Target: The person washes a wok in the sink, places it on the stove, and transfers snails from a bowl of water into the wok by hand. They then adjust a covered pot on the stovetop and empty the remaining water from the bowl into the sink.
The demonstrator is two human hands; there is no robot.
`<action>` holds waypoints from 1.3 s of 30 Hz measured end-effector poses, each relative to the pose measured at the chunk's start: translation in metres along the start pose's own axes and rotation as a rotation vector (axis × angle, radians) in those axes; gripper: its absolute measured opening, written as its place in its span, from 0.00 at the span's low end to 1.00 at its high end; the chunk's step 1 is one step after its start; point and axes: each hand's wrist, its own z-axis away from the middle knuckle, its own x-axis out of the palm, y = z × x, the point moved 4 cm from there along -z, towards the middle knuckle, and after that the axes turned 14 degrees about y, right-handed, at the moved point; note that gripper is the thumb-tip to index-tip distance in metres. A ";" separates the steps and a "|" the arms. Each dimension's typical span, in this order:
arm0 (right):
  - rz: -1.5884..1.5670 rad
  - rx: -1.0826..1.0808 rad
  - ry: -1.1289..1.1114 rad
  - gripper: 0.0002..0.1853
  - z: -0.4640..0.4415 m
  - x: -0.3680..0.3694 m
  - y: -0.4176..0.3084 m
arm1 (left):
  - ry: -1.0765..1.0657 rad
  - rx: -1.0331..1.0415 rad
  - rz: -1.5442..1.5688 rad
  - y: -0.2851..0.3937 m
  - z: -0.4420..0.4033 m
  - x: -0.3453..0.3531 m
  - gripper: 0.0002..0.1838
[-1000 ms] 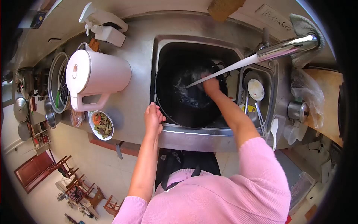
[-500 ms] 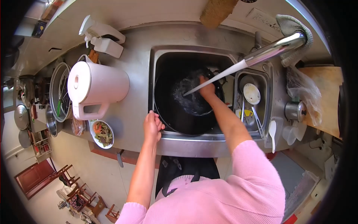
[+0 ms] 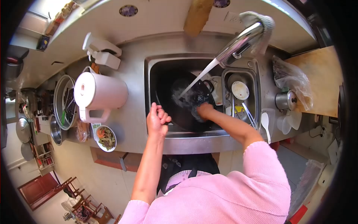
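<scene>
A large black wok (image 3: 186,121) sits in the main sink basin, and a stream from the faucet (image 3: 238,46) splashes into it. My right hand (image 3: 204,111) reaches down inside the wok on its right side. Splashing water and a dark, glossy patch cover its fingers, so what they hold does not show. At the left front corner of the sink (image 3: 179,140), my left hand (image 3: 158,120) is closed with curled fingers, close to the wok's left rim. Whatever may lie inside that fist is hidden.
A pink kettle (image 3: 100,95), a white spray bottle (image 3: 106,56) and a bowl of food (image 3: 106,138) stand on the left. In the small right basin lies a white ladle (image 3: 240,90). Farther right are a white spoon (image 3: 265,125), a lidded pot (image 3: 285,100) and a cutting board (image 3: 317,82).
My right hand has moved down and toward the front within the wok. My left hand has shifted slightly right and up, still closed. The head view has turned a little.
</scene>
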 end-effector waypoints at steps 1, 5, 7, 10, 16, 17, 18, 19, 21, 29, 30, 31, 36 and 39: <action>-0.261 -0.034 0.128 0.27 -0.006 -0.007 -0.018 | -0.042 -0.012 0.017 0.001 0.012 0.021 0.14; -1.259 -0.043 0.439 0.29 0.012 -0.079 -0.088 | -0.200 0.056 -0.150 0.007 0.060 0.070 0.13; -1.491 0.019 0.574 0.25 0.022 -0.122 -0.102 | -0.248 0.087 -0.201 0.014 0.091 0.082 0.13; -1.047 0.005 1.438 0.19 -0.017 -0.113 -0.100 | -0.289 0.185 -0.228 0.031 0.139 0.096 0.13; -0.246 -0.009 1.180 0.08 0.015 -0.023 -0.016 | -0.228 0.504 -0.262 0.074 0.154 0.097 0.13; -0.169 0.035 1.123 0.08 0.005 0.010 0.011 | -0.230 0.542 -0.258 0.074 0.152 0.094 0.13; -0.094 0.078 1.063 0.08 -0.006 0.036 0.031 | -0.231 0.581 -0.255 0.074 0.152 0.092 0.13; -0.148 0.170 0.980 0.08 0.000 0.043 0.039 | -0.230 0.596 -0.242 0.075 0.152 0.088 0.13; -0.245 0.340 0.813 0.10 0.018 0.037 0.050 | -0.226 0.636 -0.208 0.079 0.151 0.083 0.14; -0.797 -0.083 1.312 0.13 0.096 -0.095 -0.064 | -0.304 0.629 -0.234 0.078 0.138 0.069 0.14; -0.785 -0.199 1.161 0.13 0.103 -0.096 -0.086 | -0.312 0.620 -0.231 0.075 0.137 0.071 0.14; -0.768 -0.307 1.010 0.14 0.109 -0.092 -0.103 | -0.314 0.612 -0.237 0.075 0.137 0.072 0.14; -0.541 -0.067 1.138 0.17 0.064 -0.023 -0.053 | -0.355 0.563 -0.266 0.076 0.158 0.076 0.12; -0.298 0.296 0.983 0.17 -0.010 0.037 0.024 | -0.381 0.544 -0.249 0.078 0.169 0.075 0.12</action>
